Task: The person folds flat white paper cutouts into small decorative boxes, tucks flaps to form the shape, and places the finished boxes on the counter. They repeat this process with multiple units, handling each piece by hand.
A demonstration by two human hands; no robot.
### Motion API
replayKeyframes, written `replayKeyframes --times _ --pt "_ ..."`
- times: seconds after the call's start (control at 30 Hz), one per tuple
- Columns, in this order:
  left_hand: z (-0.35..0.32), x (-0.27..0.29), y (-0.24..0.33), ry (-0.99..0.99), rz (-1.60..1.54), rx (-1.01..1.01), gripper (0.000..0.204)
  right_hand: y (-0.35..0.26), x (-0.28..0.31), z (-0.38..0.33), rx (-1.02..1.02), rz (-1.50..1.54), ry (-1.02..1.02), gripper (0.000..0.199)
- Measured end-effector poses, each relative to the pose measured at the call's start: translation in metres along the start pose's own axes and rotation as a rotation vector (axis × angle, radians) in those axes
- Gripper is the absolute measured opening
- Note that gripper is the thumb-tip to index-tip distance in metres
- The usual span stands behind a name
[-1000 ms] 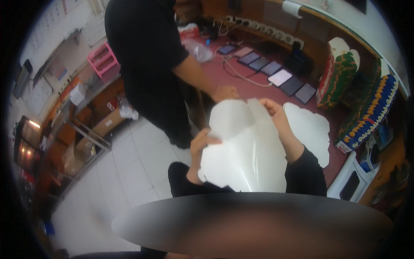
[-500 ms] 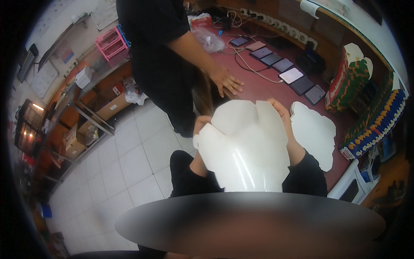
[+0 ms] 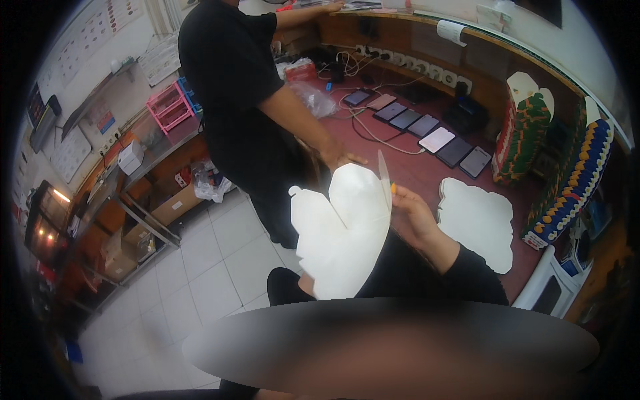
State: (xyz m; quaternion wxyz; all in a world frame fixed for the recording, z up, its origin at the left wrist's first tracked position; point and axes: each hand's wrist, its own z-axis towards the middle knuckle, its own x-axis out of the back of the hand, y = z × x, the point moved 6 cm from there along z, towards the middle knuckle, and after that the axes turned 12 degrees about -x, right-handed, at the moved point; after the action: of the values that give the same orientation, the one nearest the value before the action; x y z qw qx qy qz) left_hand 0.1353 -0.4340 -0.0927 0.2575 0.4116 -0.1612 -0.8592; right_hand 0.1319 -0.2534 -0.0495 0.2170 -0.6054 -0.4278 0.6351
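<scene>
A white die-cut carton blank point(image 3: 340, 247) with notched edges and a slit between its flaps is held up in front of me, tilted. My right hand point(image 3: 417, 217) pinches its right flap, which stands nearly edge-on; a bit of yellow shows at the fingertips. Behind the blank's lower left edge a patch of my left hand or wrist point(image 3: 306, 284) shows; its fingers are hidden. To the right of my right hand, a stack of similar white blanks point(image 3: 477, 223) lies on the red tabletop point(image 3: 400, 157).
A co-worker in black stands ahead, one hand point(image 3: 340, 157) low by the table, just beyond the blank. Several phones point(image 3: 437, 140) with cables lie in a row. Nested printed cartons point(image 3: 523, 130) stand at the right, near a grey-white device point(image 3: 557, 283). Shelving point(image 3: 143, 180) lines the left.
The carton blank has shifted left and turned, its right flap now edge-on. My right hand has moved left and lower with that edge. The co-worker's other arm now reaches to the upper ledge.
</scene>
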Motion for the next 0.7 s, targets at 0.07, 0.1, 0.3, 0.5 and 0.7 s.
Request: replayKeyframes --times 0.07,0.1,0.3,0.5,0.7 --pt "0.013 -0.007 -0.003 0.020 0.028 -0.004 0.046 -0.009 0.009 -0.001 0.175 -0.174 0.205 0.022" --pt "0.018 -0.007 -0.003 0.030 0.039 -0.006 0.046 -0.014 0.006 -0.003 0.279 -0.266 0.213 0.020" --pt "0.008 -0.013 -0.002 0.020 0.022 0.031 0.045 -0.037 -0.019 -0.039 0.917 -0.942 0.585 0.014" --pt "-0.010 -0.020 -0.005 0.031 -0.017 0.093 0.044 -0.047 -0.051 -0.062 1.245 -1.128 0.523 0.021" --pt "0.021 0.025 0.007 0.310 0.394 0.156 0.049 -0.088 -0.038 -0.068 1.105 -1.162 0.551 0.023"
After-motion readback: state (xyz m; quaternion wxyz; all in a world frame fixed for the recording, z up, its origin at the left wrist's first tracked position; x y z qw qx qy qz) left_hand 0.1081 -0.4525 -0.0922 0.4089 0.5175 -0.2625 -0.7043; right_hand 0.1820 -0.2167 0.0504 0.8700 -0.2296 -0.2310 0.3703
